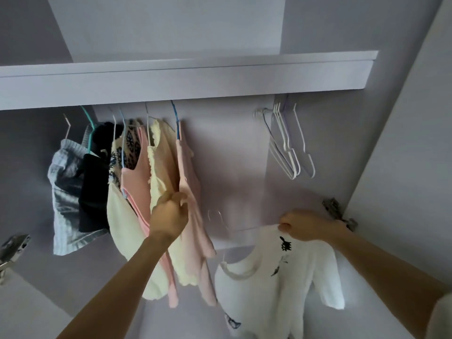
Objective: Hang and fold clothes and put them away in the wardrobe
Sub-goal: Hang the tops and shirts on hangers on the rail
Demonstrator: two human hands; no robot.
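I look up into an open wardrobe. Several garments hang in a row on the left of the rail. My left hand [170, 216] grips the pink top [190, 196] at the right end of that row, next to a pale yellow top [162, 167]. My right hand [303, 225] holds a white T-shirt [276, 285] with a dark print by its shoulder. The T-shirt is on a thin hanger [220, 220] whose hook is blurred and sits below the rail, between the hung clothes and the spare hangers.
Several empty white hangers [291, 148] hang at the right end of the rail. A shelf board [186, 77] runs above the rail. Door hinges show at the right [338, 212] and lower left [13, 248]. An open door panel [403, 167] stands on the right.
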